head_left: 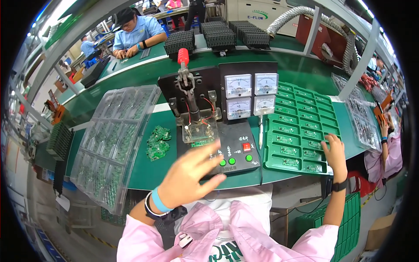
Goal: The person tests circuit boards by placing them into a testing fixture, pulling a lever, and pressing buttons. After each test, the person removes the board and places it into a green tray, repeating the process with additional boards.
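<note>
My left hand (190,175) hovers over the front of a black test fixture (205,168), fingers spread and nothing visible in them. The fixture has a red-handled toggle clamp (183,61), a clear press plate (198,126), a red rocker switch (247,147) and green buttons. Part of a green circuit board (201,143) shows beneath the plate. My right hand (335,155) is at the right edge of a green compartment tray (301,171), fingers bent but apart over its pockets. Small circuit boards (286,140) lie in many of those pockets.
A loose pile of green boards (158,144) lies left of the fixture. Further left, a clear plastic tray (120,183) of boards overhangs the bench edge. Four-dial meter panel (251,67) stands behind. Black racks (218,35) line the far bench, where a co-worker (137,32) sits.
</note>
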